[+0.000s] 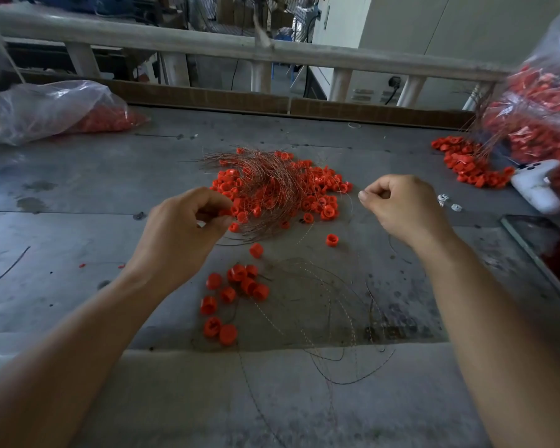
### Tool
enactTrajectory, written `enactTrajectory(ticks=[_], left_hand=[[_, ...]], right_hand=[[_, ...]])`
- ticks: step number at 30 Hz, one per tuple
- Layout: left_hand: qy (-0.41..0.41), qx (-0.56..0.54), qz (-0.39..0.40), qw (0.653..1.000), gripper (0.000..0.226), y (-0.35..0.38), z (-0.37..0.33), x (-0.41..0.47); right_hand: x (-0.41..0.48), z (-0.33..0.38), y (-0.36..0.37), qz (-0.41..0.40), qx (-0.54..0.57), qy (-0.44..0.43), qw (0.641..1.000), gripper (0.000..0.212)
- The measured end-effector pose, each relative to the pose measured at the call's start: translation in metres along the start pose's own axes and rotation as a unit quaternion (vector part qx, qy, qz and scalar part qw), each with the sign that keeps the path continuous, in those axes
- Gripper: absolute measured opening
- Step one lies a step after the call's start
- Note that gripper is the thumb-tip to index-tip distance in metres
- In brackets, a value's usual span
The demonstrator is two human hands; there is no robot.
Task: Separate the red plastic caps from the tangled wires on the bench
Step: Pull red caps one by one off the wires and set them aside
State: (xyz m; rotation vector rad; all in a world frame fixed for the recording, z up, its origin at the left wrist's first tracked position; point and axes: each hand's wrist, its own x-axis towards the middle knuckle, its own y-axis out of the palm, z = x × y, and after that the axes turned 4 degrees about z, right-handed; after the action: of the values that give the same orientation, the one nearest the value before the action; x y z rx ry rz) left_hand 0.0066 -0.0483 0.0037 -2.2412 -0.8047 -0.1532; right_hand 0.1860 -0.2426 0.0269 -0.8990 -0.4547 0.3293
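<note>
A heap of red plastic caps tangled with thin coppery wires (pixel 274 185) lies in the middle of the grey bench (pixel 78 195). My left hand (pixel 181 227) is at the heap's near left edge and pinches a red cap (pixel 224 212) between thumb and fingers. My right hand (pixel 398 205) hovers right of the heap, fingers curled, thumb and forefinger pinching a thin wire (pixel 349 198) that runs back toward the heap. A small group of loose red caps (pixel 236 292) lies nearer to me, beside several loose wires (pixel 330 305).
A clear bag with red caps (pixel 46 108) lies at the back left. At the right, a big bag of caps and wires (pixel 537 101) spills a cap pile (pixel 466 163). A white object (pixel 535 185) and a dark tray (pixel 550 253) sit at the right edge.
</note>
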Motion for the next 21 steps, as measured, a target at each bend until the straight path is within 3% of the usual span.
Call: enactTrajectory(ticks=[2, 7, 11, 16, 21], left_hand=[[0.005, -0.002, 0.011, 1.0, 0.02, 0.001, -0.003, -0.002], [0.008, -0.011, 0.019, 1.0, 0.024, 0.0, -0.004, -0.005], [0.003, -0.02, 0.012, 1.0, 0.019, 0.001, -0.005, -0.005], [0.016, -0.04, 0.008, 0.999, 0.033, -0.002, -0.01, -0.007], [0.024, -0.061, -0.002, 0.998, 0.036, -0.003, -0.016, -0.009]], right_hand=[[0.005, -0.009, 0.006, 0.017, -0.015, 0.023, 0.999, 0.011], [0.013, -0.018, 0.022, 0.074, -0.013, 0.018, 0.997, 0.031], [0.017, -0.018, 0.03, 0.114, -0.045, 0.011, 0.992, 0.035], [0.015, -0.016, 0.019, 0.026, 0.04, -0.01, 0.999, 0.041], [0.005, -0.003, 0.007, 0.008, 0.175, -0.062, 0.983, 0.045]])
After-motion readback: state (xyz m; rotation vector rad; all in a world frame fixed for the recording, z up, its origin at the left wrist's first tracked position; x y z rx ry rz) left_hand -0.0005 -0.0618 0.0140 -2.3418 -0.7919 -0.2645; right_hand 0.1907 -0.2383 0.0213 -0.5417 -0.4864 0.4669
